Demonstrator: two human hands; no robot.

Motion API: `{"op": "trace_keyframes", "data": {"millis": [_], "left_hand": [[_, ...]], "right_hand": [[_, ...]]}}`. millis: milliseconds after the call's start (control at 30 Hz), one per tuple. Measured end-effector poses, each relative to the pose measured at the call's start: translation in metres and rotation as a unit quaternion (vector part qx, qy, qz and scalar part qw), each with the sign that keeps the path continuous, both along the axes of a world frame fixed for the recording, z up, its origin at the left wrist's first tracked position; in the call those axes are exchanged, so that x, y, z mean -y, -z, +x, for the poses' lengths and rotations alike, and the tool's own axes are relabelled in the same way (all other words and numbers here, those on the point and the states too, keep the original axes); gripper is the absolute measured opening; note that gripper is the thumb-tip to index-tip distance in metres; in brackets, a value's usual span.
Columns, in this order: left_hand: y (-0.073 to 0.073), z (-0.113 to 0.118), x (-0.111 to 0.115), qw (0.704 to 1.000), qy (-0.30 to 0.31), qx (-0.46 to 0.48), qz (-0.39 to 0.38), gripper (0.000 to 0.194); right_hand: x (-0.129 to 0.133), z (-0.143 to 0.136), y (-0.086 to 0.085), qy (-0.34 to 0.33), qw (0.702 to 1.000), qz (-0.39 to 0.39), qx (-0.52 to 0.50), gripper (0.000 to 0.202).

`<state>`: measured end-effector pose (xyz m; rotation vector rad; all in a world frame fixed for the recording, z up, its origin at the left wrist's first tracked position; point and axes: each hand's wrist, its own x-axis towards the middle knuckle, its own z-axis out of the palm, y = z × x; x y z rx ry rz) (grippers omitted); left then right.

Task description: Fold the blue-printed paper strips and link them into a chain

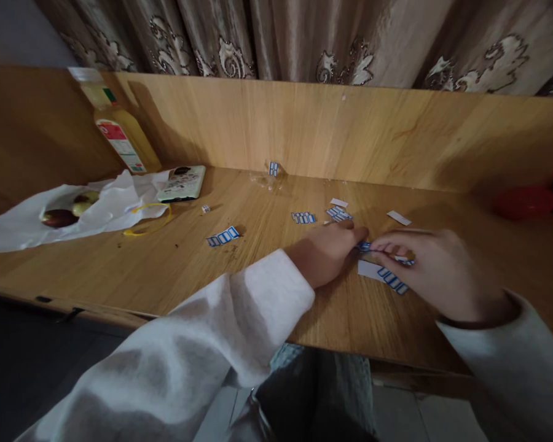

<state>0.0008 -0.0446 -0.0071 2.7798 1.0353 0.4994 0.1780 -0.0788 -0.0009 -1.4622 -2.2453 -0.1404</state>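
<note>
"Where's the blue-edged strip [363, 247]?"

"Over the surface [258, 276], between the left hand [320, 248] and right hand [445, 276] — both seem to pinch it, fingertips closed."

"What could spoil it?"

"An uneven pull might crease or tear something that thin. The right hand also looms over the white slip [368, 270] and striped piece [393, 280] — a low sweep could drag both."

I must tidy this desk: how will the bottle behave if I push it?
The bottle is probably rather heavy for its size, since it looks mostly full. Being tall and narrow, it may tip if pushed near its white cap.
</note>
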Motion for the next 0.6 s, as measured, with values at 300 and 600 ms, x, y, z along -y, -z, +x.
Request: {"op": "trace_keyframes", "data": {"millis": [300,600], "left_hand": [[0.004,0.001,-0.004,1.000,0.007,0.029,-0.004,0.024],[-0.004,0.005,0.005,0.999,-0.012,0.008,-0.051,0.027]], "right_hand": [[-0.009,-0.005,0.002,-0.030,0.998,0.049,-0.020,0.009],[-0.010,-0.002,0.012,-0.002,0.993,-0.051,-0.107,0.018]]}}
